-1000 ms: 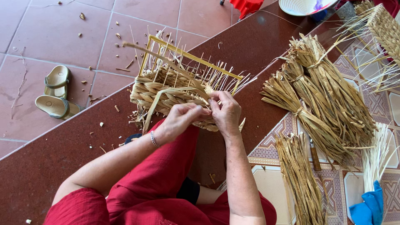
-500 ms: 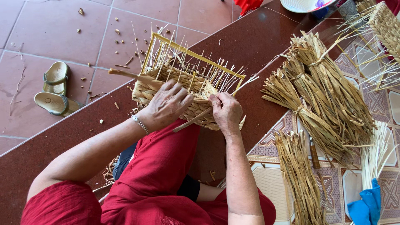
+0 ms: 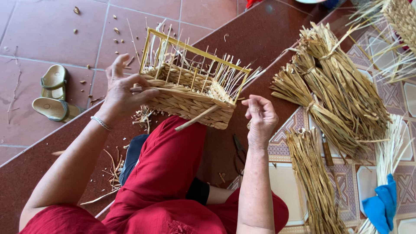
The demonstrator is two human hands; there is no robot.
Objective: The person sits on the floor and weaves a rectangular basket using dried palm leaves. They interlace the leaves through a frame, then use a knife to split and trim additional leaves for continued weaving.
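Note:
A half-woven straw basket [image 3: 186, 93] on a yellow wire frame rests on my red-clad knee, several thin upright straws standing out of its braided wall. My left hand [image 3: 121, 93] grips the basket's left end, thumb along the braided rim. My right hand [image 3: 260, 117] hovers just right of the basket with its fingers curled loosely, apart from the weave; whether a thin strand runs through them I cannot tell. A loose braided strand end [image 3: 197, 118] sticks out from the basket's front wall toward my lap.
Tied bundles of dried straw [image 3: 338, 91] lie on the patterned tiles at right, another bundle [image 3: 314, 186] nearer me. A pair of sandals [image 3: 54, 97] sits at left. Scissors [image 3: 238, 151] lie by my right forearm. Blue cloth [image 3: 383, 203] at lower right; straw scraps litter the floor.
My left hand has shifted from the basket's front to its left end and turned the basket. My right hand has come off the weave and drawn back to the right.

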